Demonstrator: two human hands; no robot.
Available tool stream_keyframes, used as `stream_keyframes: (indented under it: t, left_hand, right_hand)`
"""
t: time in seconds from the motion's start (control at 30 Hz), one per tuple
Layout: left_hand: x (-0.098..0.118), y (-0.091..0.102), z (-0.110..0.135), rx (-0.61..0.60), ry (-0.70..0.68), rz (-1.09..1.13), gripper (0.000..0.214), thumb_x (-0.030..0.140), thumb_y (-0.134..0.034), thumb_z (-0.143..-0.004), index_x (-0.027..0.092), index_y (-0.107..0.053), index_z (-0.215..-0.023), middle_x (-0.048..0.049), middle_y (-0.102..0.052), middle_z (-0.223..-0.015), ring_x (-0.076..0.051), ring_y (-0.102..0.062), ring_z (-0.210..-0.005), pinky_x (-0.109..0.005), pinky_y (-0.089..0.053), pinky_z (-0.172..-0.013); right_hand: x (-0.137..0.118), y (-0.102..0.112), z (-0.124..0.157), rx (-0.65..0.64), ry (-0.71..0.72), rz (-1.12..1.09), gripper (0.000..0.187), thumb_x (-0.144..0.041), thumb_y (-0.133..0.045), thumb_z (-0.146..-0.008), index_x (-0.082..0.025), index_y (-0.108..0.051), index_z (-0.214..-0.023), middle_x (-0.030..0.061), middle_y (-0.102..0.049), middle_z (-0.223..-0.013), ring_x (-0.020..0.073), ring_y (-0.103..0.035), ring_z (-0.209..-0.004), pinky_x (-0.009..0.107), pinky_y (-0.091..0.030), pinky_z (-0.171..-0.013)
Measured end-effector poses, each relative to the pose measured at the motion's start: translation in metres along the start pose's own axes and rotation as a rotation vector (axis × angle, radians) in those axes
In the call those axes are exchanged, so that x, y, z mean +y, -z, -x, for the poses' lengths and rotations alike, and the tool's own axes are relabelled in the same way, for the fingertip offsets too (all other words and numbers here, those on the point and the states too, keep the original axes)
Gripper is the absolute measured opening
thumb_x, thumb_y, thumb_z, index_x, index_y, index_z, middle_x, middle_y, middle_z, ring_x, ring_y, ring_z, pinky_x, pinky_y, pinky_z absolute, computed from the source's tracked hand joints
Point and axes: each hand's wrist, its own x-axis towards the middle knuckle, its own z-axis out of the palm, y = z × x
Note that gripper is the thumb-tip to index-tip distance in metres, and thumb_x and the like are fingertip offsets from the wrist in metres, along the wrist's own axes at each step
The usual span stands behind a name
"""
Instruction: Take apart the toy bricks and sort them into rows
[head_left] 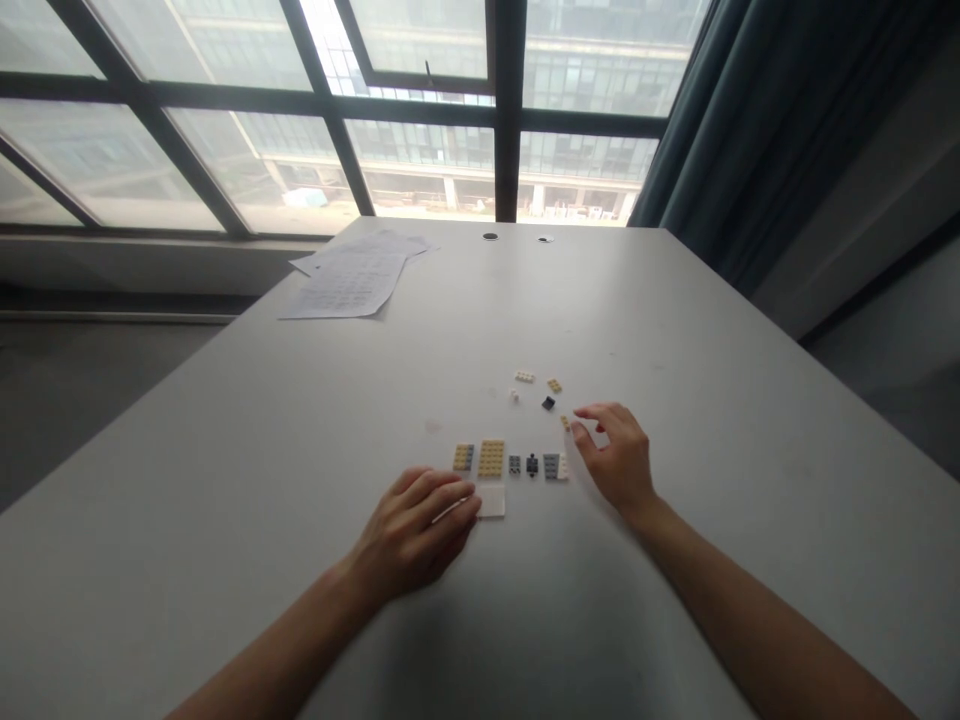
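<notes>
My left hand lies low over the table with its fingers stretched out, the tips at the left edge of a flat white rectangular piece. Thumb and forefinger of my right hand are apart, beside a small tan brick. A row of toy building pieces runs between the hands: a tan and grey plate, a larger tan plate, a small grey piece, a black piece with side pegs, and a dark grey plate against a white one.
Beyond the row lie a white plate, a tan plate, a small white piece and a black piece. Printed papers lie at the far left of the white table. A window and a dark curtain stand behind.
</notes>
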Motion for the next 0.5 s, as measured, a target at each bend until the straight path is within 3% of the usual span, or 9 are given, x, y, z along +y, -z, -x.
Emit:
stream_keyframes:
  t: [0.13,0.3,0.5]
  left_hand:
    - [0.0,-0.002,-0.008,-0.005,0.05,0.008,0.024,0.012,-0.063,-0.082,0.019,-0.062,-0.105,-0.0072,-0.07,-0.099,-0.021,-0.062,-0.094,-0.036,-0.047,-0.081]
    - [-0.007,-0.017,-0.034,-0.099,0.17,-0.006,0.016,0.019,-0.06,-0.086,0.021,-0.066,-0.1,-0.0057,-0.07,-0.1,-0.022,-0.059,-0.098,-0.038,-0.045,-0.086]
    - [-0.045,-0.041,-0.074,-0.303,0.592,0.021,0.025,0.03,-0.062,-0.085,0.019,-0.068,-0.107,-0.0076,-0.069,-0.106,-0.025,-0.058,-0.101,-0.042,-0.046,-0.09]
  right_hand:
    - [0.022,-0.006,-0.007,-0.17,-0.094,0.121,0.025,-0.027,-0.058,-0.086,-0.018,-0.069,-0.106,0.0095,-0.063,-0.098,0.0248,-0.057,-0.093,0.039,-0.046,-0.086]
    - [0.021,-0.011,-0.008,-0.322,-0.072,0.218,0.032,-0.025,-0.057,-0.089,-0.021,-0.065,-0.12,0.0097,-0.06,-0.107,0.025,-0.054,-0.099,0.039,-0.043,-0.09]
    - [0.015,-0.009,-0.009,-0.345,-0.076,0.235,0.021,-0.024,-0.058,-0.089,-0.024,-0.069,-0.107,0.008,-0.06,-0.104,0.024,-0.053,-0.097,0.037,-0.041,-0.087]
